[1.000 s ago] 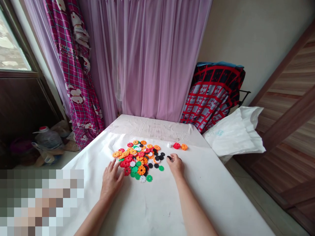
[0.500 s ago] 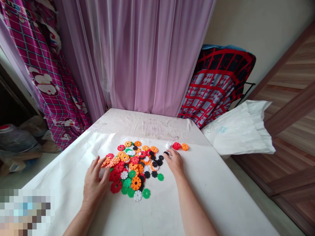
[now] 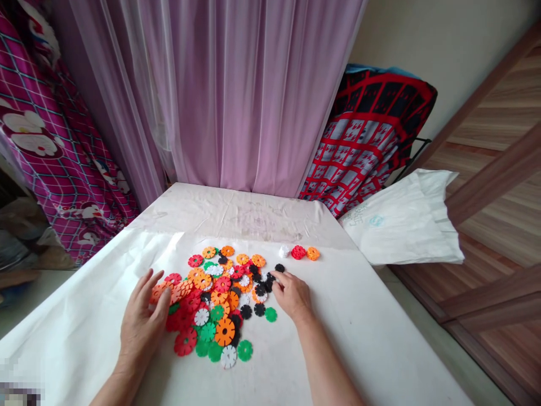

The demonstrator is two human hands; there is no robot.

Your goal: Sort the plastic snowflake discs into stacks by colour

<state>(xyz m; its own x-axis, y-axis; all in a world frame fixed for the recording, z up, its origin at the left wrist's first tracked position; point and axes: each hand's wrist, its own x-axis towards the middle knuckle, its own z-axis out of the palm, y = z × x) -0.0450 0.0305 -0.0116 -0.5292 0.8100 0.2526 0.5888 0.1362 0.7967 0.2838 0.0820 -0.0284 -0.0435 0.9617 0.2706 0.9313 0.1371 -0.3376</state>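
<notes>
Toothed plastic snowflake discs in orange, red, green, white and black lie in a loose heap on the white-covered table (image 3: 338, 332). My left hand (image 3: 142, 321) rests at the heap's left edge, fingers apart, beside overlapping orange discs (image 3: 181, 291). At the right edge, my right hand (image 3: 293, 294) has its thumb and forefinger closed at a black disc (image 3: 269, 283). Another black disc (image 3: 279, 268) lies just beyond those fingertips. Farther back, a white cluster (image 3: 283, 252), a red cluster (image 3: 298, 252) and an orange cluster (image 3: 313, 254) sit in a row.
Purple curtains (image 3: 253, 96) hang behind the table's far edge. A white bag (image 3: 406, 223) stands off the right side, near a red and black patterned cloth (image 3: 359, 135). Pink patterned fabric (image 3: 63, 163) hangs at left, and wooden panels (image 3: 499, 214) are on the right.
My right hand has shifted left and nearer, from the single black disc to the black discs at the heap's edge. My left hand stays beside the orange discs. The view has turned slightly.
</notes>
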